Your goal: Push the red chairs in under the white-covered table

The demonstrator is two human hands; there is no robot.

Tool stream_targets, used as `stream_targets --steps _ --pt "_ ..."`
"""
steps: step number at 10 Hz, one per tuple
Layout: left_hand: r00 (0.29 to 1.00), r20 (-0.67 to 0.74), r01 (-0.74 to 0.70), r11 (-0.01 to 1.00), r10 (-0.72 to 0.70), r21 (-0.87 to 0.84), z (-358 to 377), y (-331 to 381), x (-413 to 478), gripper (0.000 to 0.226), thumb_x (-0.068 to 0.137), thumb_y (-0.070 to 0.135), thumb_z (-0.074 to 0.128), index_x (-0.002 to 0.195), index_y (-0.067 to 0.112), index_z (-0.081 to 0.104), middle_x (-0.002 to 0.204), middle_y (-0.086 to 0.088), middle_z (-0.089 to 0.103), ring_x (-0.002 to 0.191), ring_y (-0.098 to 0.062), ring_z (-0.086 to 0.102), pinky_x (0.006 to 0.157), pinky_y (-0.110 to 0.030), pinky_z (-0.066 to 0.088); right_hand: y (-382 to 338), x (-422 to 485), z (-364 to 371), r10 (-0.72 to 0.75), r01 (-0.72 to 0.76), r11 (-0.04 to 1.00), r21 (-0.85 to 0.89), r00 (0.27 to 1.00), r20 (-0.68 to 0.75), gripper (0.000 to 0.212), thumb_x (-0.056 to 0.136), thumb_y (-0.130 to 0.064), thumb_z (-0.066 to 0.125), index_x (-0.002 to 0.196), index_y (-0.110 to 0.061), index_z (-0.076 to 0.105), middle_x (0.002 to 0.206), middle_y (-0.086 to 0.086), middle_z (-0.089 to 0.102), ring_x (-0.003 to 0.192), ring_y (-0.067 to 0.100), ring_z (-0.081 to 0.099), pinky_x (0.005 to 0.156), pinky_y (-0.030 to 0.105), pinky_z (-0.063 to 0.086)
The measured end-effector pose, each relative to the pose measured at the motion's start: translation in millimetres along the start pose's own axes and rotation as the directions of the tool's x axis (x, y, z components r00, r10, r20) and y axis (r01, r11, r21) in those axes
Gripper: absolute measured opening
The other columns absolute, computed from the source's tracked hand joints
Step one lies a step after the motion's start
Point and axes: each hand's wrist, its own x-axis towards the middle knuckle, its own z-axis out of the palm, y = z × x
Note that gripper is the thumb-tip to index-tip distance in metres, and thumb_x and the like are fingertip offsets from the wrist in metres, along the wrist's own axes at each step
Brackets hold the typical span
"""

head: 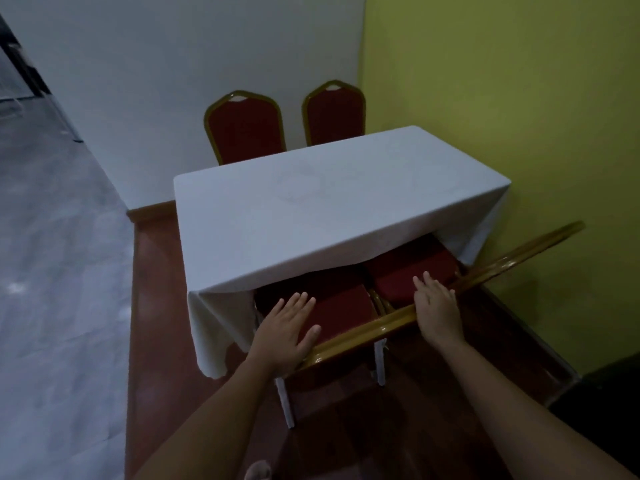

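A white-covered table [311, 216] stands in the corner. Two red chairs with gold frames are on the near side, their seats partly under the cloth. The left near chair [346, 306] has my left hand [285, 332] lying flat over the top of its gold backrest, fingers spread. On the right near chair [412, 271], my right hand [438, 308] rests flat on the backrest rail, fingers straight. Neither hand curls around the frame. Two more red chairs, the far left chair [246, 128] and the far right chair [334, 116], stand at the far side against the wall.
A yellow-green wall [502, 98] runs close along the table's right end. A pale wall [156, 81] stands behind the far chairs. The table sits on a reddish-brown floor strip [156, 306]; grey floor [52, 254] spreads to the left.
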Motion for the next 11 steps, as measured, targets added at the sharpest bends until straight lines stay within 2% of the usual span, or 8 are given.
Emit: stream_targets --steps 2,3,4,5,6,8,11 --pt "0.993 0.057 -0.099 0.995 0.099 -0.007 -15 -39 44 0.09 0.08 0.075 -0.006 0.149 0.023 0.018 0.157 0.002 0.017 0.143 -0.004 0.002 0.118 -0.028 -0.001 -13 6 -1 0.149 -0.146 0.987 -0.072 0.988 0.034 0.047 0.102 -0.017 0.02 0.147 -0.011 0.031 0.159 0.008 0.017 0.145 0.024 0.015 0.118 0.045 0.003" --pt "0.98 0.125 -0.161 0.986 0.154 0.041 -31 -60 77 0.084 0.084 0.069 -0.003 0.15 0.02 0.015 0.158 0.0 0.014 0.145 -0.01 0.003 0.119 -0.031 0.001 -32 7 1 0.222 -0.212 0.96 -0.181 0.974 0.039 0.045 0.102 -0.013 0.021 0.146 -0.006 0.031 0.159 0.011 0.015 0.145 0.03 0.016 0.115 0.05 0.008" --pt "0.961 0.226 -0.197 0.97 0.161 0.146 -39 -74 108 0.069 0.095 0.056 0.012 0.15 0.014 0.01 0.159 -0.005 0.01 0.146 -0.017 0.002 0.118 -0.036 0.0 -53 14 8 0.28 -0.262 0.935 -0.24 0.959 0.043 0.054 0.097 -0.031 0.014 0.143 -0.012 0.035 0.16 0.009 0.015 0.144 0.03 0.017 0.115 0.057 0.009" --pt "0.937 0.306 -0.24 0.945 0.166 0.222 -48 -75 132 0.065 0.1 0.048 0.019 0.15 0.01 0.005 0.159 -0.009 0.005 0.146 -0.02 -0.001 0.119 -0.042 0.0 -81 16 16 0.358 -0.334 0.902 -0.272 0.933 0.041 0.059 0.094 -0.043 0.016 0.149 -0.024 0.024 0.161 0.005 0.009 0.144 0.029 0.015 0.115 0.053 0.005" --pt "0.916 0.342 -0.298 0.925 0.208 0.234 -62 -63 154 0.066 0.1 0.048 0.019 0.15 0.009 0.002 0.159 -0.011 0.004 0.146 -0.023 -0.001 0.118 -0.046 0.001 -105 13 19 0.384 -0.365 0.894 -0.258 0.923 0.024 0.06 0.096 -0.043 0.021 0.152 -0.024 0.013 0.161 0.006 0.004 0.145 0.031 0.012 0.116 0.048 0.008" --pt "0.904 0.323 -0.374 0.884 0.28 0.281 -112 -17 196 0.065 0.1 0.047 0.016 0.149 0.007 -0.001 0.159 -0.013 0.0 0.146 -0.026 -0.002 0.117 -0.049 0.002 -132 18 -18 0.42 -0.397 0.858 -0.327 0.907 0.002 0.06 0.097 -0.041 0.021 0.153 -0.023 0.008 0.161 0.005 -0.002 0.146 0.032 0.005 0.116 0.049 0.006" --pt "0.906 0.178 -0.42 0.869 0.384 0.262 -210 53 234 0.064 0.101 0.045 0.014 0.149 0.006 -0.004 0.159 -0.012 -0.005 0.146 -0.025 -0.004 0.116 -0.048 0.001 -183 41 -127 0.304 -0.368 0.833 -0.413 0.928 -0.213 0.059 0.099 -0.035 0.024 0.152 -0.013 0.009 0.162 0.004 -0.003 0.146 0.033 0.003 0.116 0.051 0.009"
